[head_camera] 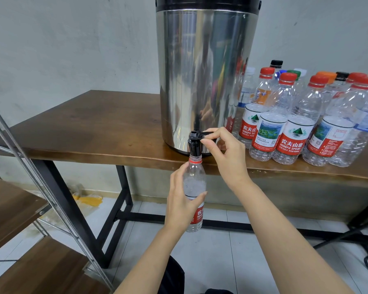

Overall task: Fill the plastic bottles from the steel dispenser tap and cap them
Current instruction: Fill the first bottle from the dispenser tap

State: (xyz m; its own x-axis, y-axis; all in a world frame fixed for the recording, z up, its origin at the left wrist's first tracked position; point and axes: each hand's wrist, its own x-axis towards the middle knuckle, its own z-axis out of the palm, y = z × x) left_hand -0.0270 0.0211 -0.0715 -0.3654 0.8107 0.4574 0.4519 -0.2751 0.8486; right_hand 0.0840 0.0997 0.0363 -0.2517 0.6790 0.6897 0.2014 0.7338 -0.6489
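A tall steel dispenser (204,77) stands at the front edge of a wooden table (98,128). Its black tap (194,145) hangs over the edge. My left hand (183,200) grips a clear plastic bottle (195,181) with a red label, held upright below the table edge. The bottle's open mouth sits right under the tap spout. My right hand (225,149) pinches the tap's black lever (204,134) between thumb and fingers. The bottle has no cap on it.
Several capped plastic bottles (293,119), mostly with red caps, stand crowded on the table to the right of the dispenser. A wooden shelf unit with metal rods (30,187) stands at the left. Black table legs (123,209) and tiled floor lie below.
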